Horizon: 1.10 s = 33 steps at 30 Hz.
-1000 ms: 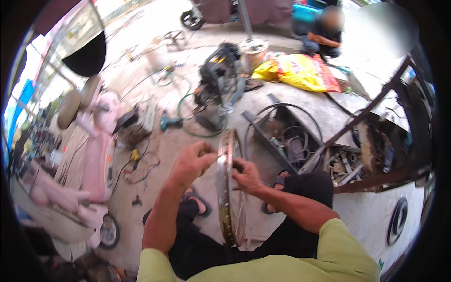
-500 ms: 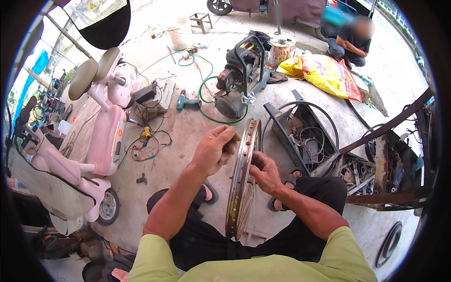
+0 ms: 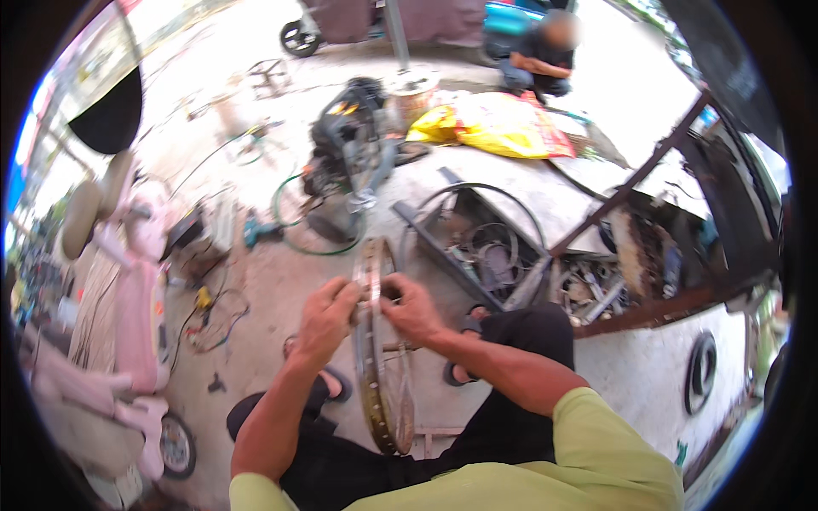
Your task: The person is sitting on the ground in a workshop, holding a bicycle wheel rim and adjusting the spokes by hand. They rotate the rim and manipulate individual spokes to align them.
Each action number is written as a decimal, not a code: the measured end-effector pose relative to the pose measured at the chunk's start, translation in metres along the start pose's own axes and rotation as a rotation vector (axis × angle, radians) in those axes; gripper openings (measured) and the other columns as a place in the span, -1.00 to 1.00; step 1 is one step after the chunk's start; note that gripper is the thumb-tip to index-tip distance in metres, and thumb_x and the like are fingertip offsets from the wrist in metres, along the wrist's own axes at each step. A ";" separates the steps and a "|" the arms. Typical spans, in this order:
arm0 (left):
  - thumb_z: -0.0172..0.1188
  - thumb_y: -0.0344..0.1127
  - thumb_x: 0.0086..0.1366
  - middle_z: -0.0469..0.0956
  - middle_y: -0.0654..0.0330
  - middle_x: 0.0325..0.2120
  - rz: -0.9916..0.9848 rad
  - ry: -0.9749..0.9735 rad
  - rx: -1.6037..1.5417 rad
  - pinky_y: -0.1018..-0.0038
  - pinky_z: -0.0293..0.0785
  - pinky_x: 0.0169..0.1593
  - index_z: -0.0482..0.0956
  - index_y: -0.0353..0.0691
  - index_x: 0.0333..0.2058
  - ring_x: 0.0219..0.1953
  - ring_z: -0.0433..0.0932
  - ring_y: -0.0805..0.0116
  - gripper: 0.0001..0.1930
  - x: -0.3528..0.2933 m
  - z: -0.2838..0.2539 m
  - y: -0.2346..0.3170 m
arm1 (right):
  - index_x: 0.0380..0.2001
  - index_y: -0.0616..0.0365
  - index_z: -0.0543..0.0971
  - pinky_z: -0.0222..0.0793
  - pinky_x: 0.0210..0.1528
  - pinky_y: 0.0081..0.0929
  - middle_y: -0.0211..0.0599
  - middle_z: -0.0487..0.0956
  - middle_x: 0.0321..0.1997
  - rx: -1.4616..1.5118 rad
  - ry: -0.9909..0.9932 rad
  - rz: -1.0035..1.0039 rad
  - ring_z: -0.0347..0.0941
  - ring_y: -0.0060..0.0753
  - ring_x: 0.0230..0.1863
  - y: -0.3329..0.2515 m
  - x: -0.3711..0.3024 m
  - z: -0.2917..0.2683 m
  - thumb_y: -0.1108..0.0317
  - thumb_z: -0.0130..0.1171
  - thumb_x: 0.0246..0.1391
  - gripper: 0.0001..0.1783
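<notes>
Close up, both hands working a rusty wheel rim (image 3: 381, 358) stood upright on edge between the knees, above the concrete floor (image 3: 273, 281). Left hand (image 3: 328, 317) curled over the rim's upper edge, grip pressed together on it; right hand (image 3: 411, 307) pinching the same edge just beside. Further off, a pink scooter (image 3: 141, 307) at left, a dark engine (image 3: 349, 145), a yellow sack (image 3: 494, 123), another person (image 3: 541, 55) crouching.
</notes>
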<state>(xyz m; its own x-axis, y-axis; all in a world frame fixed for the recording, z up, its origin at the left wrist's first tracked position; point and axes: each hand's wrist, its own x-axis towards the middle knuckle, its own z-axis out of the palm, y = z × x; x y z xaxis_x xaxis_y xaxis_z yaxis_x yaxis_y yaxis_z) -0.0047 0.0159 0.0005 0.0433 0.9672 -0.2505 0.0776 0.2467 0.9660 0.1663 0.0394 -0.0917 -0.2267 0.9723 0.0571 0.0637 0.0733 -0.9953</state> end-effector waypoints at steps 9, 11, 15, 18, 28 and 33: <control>0.03 -0.22 0.46 0.31 0.41 -0.72 -0.022 -0.061 -0.123 0.65 -0.07 -0.71 0.48 -0.20 -0.47 -0.78 0.11 0.70 -0.70 -0.004 0.008 0.003 | -0.18 0.29 0.59 0.46 -0.12 -0.47 -0.29 0.64 -0.26 0.269 -0.057 0.103 0.53 -0.53 -0.22 -0.006 0.000 0.003 0.30 0.30 0.17 -0.73; 0.03 -0.22 0.47 0.32 0.40 -0.72 -0.012 -0.065 -0.126 0.65 -0.07 -0.72 0.47 -0.20 -0.47 -0.78 0.11 0.69 -0.70 -0.003 0.009 0.000 | -0.17 0.31 0.58 0.45 -0.14 -0.50 -0.32 0.64 -0.27 0.216 -0.061 0.081 0.50 -0.59 -0.23 0.000 0.000 0.000 0.31 0.29 0.19 -0.72; 0.03 -0.22 0.47 0.35 0.39 -0.71 -0.019 -0.077 -0.132 0.66 -0.07 -0.71 0.47 -0.19 -0.47 -0.78 0.12 0.69 -0.70 -0.005 0.007 0.000 | -0.18 0.28 0.62 0.43 -0.16 -0.53 -0.34 0.64 -0.30 0.217 -0.091 0.053 0.49 -0.60 -0.26 -0.002 -0.003 -0.002 0.34 0.30 0.17 -0.76; 0.04 -0.22 0.47 0.35 0.38 -0.71 -0.015 -0.083 -0.135 0.66 -0.06 -0.71 0.49 -0.20 -0.45 -0.77 0.13 0.69 -0.71 -0.009 0.007 0.001 | -0.18 0.27 0.64 0.44 -0.18 -0.52 -0.35 0.64 -0.30 0.238 -0.075 0.036 0.48 -0.61 -0.26 -0.001 -0.004 0.000 0.36 0.31 0.16 -0.78; 0.07 -0.20 0.46 0.33 0.39 -0.71 -0.018 -0.022 -0.122 0.65 -0.05 -0.70 0.52 -0.23 -0.42 -0.76 0.12 0.70 -0.72 -0.009 0.000 0.004 | -0.20 0.28 0.63 0.47 -0.23 -0.50 -0.23 0.62 -0.32 0.088 -0.148 -0.076 0.56 -0.51 -0.28 -0.017 -0.016 -0.004 0.46 0.26 0.15 -0.83; 0.08 -0.19 0.46 0.30 0.43 -0.72 0.102 0.029 -0.042 0.65 -0.03 -0.69 0.50 -0.23 -0.43 -0.75 0.12 0.71 -0.70 -0.001 -0.002 -0.014 | -0.17 0.22 0.62 0.46 -0.23 -0.45 -0.20 0.59 -0.34 0.003 -0.195 -0.203 0.54 -0.38 -0.31 -0.011 -0.020 0.001 0.45 0.28 0.13 -0.81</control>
<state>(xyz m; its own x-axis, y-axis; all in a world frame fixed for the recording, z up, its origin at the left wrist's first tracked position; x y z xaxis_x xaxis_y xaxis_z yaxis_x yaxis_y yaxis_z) -0.0082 0.0119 -0.0128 0.0199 0.9885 -0.1498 0.0320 0.1491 0.9883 0.1691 0.0185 -0.0820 -0.4177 0.8766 0.2391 -0.0052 0.2609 -0.9654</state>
